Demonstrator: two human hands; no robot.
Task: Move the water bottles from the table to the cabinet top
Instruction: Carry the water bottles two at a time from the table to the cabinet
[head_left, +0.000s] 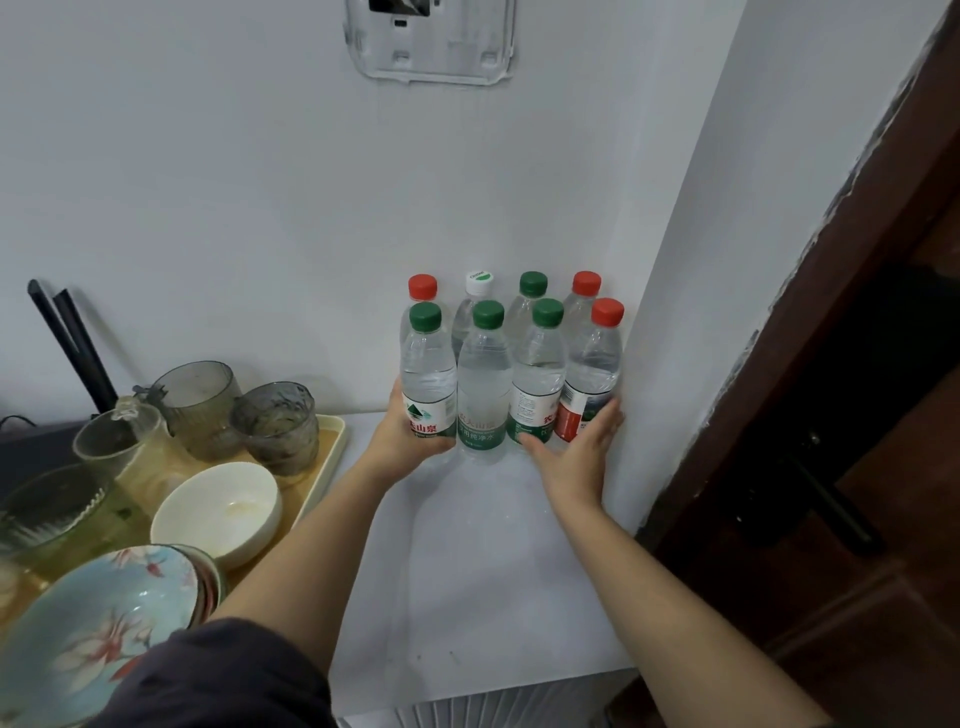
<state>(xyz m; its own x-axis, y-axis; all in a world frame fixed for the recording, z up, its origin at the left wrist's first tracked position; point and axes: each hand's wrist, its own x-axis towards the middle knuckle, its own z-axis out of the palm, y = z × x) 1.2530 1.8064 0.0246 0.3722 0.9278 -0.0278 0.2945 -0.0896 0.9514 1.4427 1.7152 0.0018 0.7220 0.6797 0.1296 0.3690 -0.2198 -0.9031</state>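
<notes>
Left hand (402, 434), right hand (574, 449), seemingly on bottles (483, 384).

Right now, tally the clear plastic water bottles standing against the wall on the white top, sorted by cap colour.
Green-capped clear plastic water bottles: 4
Red-capped clear plastic water bottles: 3
White-capped clear plastic water bottle: 1
Total: 8

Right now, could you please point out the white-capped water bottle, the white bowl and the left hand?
white-capped water bottle (479, 283), head view: its cap.
white bowl (200, 501), head view: inner wall.
left hand (402, 439), head view: mid-hand, gripping the front-left bottle (428, 374).
</notes>
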